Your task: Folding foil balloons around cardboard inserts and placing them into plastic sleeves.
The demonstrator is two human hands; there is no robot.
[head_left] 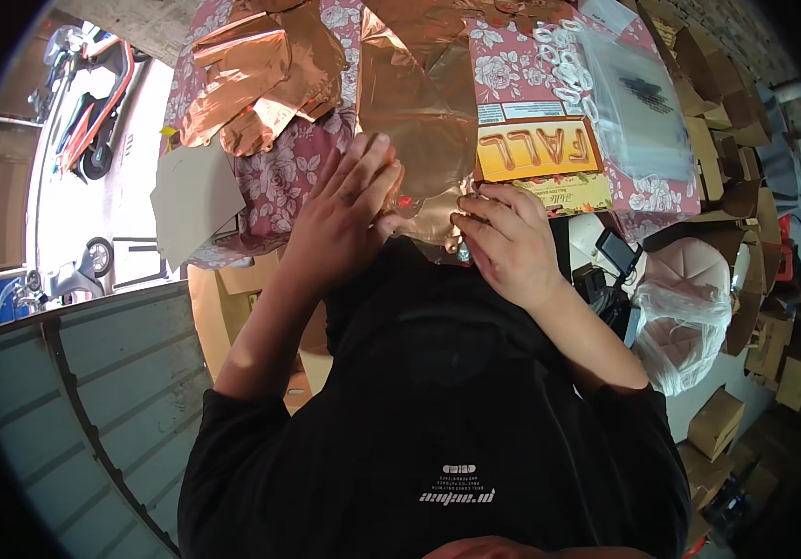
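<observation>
Foil in a copper tone, a long strip [417, 102], runs from the far side of a table to its near edge, in front of a person in a black shirt [438, 401], both hands at its near end. The left forearm [279, 303] slants from near left toward the far right; the left hand [354, 196] lies palm down over the strip's left edge, mostly flat and open, fingers together and slightly bent, apparently resting on it without grasping. The right forearm [587, 331] angles inward from near right, and the right hand [512, 238] is partly closed, its bent fingers pointing left with their tips at the strip's near right edge; whether it pinches the edge cannot be told. Beneath lies a pink floral cloth [279, 182]. A heap of crumpled copper foil [260, 79] sits far left of the strip. To its right are a printed orange and yellow card [535, 160], white rings [563, 65] beyond it, and clear plastic bags [643, 116] farther right.
</observation>
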